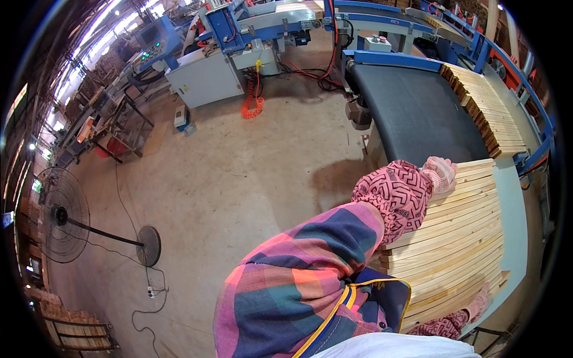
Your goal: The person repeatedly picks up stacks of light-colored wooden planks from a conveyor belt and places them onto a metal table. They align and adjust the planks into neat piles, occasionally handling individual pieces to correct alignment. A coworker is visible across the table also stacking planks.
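A row of pale wooden strips (453, 238) lies side by side on a light-coloured table top at my right. My left hand (440, 173), in a pale glove with a pink patterned sleeve cover, is at the far left corner of the row. Its fingers are curled against the end of the farthest strips. At the near right corner, my right hand (478, 302) rests beside the nearest strips. Its fingers are small and partly hidden there, so their grip is unclear.
Beyond the strips runs a black conveyor belt (418, 113) with a second row of wooden strips (486, 110) along its right side. A motor (358, 113) juts from the belt's left side. A floor fan (59, 215) stands left, its cable trailing. A red coiled hose (252, 107) hangs ahead.
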### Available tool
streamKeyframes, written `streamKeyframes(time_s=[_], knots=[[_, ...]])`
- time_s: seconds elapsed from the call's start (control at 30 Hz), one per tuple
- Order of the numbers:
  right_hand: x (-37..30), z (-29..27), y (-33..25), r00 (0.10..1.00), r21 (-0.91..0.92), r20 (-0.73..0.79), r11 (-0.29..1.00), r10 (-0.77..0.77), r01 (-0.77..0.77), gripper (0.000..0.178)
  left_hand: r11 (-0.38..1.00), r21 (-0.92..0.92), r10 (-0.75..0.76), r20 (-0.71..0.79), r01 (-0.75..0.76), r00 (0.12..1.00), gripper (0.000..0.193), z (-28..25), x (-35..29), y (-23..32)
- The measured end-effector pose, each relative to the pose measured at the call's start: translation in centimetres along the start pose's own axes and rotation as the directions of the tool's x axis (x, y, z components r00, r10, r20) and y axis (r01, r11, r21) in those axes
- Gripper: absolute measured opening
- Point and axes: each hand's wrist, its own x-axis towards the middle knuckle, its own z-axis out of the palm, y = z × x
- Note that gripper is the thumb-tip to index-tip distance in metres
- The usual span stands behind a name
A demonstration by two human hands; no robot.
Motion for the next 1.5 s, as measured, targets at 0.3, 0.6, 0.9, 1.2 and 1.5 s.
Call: streamKeyframes(time_s=[0.3, 0.6, 0.9, 1.2, 1.5], knots=[[0.1, 0.0, 0.0, 1.0, 0.03, 0.011, 1.0, 0.007, -0.008, 0.089, 0.999, -0.029, -0.045, 0.045, 0.046, 0.998, 0.039, 2.3, 1.6, -0.8], [-2.1, -1.6, -1.3, 0.998, -0.016, 0.014, 0.998, 0.065, -0.064, 0.086, 1.0, 0.005, -0.007, -0.004, 0.007, 1.0, 0.039, 0.3, 0.2, -0.1], [-1.5, -1.3, -1.2, 0.998, -0.018, 0.037, 0.999, 0.042, -0.041, 0.082, 1.0, -0.008, 0.005, 0.009, -0.004, 1.0, 0.04, -0.2, -0.1, -0.1], [-1.5, -1.5, -1.0, 0.999, 0.016, 0.039, 1.0, 0.02, -0.021, 0.087, 1.0, -0.007, -0.02, 0.006, 0.02, 1.0, 0.04, 0.1, 0.1, 0.0], [-1.8, -1.6, -1.3, 0.999, 0.011, 0.037, 0.999, 0.035, -0.035, 0.088, 0.999, -0.015, -0.03, 0.01, 0.03, 1.0, 0.038, 1.0, 0.8, -0.3]])
